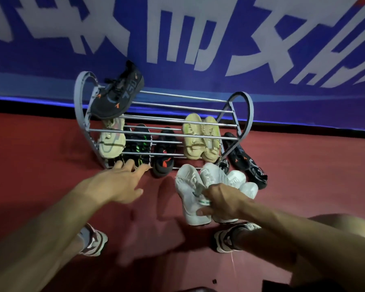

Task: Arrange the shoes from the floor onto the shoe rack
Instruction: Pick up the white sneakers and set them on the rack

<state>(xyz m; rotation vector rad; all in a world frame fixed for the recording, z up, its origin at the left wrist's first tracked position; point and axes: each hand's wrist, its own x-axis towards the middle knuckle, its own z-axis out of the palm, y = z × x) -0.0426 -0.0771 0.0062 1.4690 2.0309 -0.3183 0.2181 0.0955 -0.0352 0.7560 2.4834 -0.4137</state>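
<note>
My right hand (223, 202) grips the white shoes (198, 186) lower right; my left hand (122, 182), fingers spread and empty, reaches the shoe rack (177, 114).

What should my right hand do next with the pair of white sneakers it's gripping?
Probably lift the pair of white sneakers, pinched together in the right hand, onto the bare top bars of the grey metal shoe rack, right of the black sneaker with orange marks.

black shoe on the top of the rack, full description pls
The black shoe is a knit-looking sneaker with orange accents, blue-grey markings and laces. It lies alone, tilted across the top rails at the left end of the shoe rack, toe toward the camera, heel toward the blue banner. Neither hand touches it.
</note>
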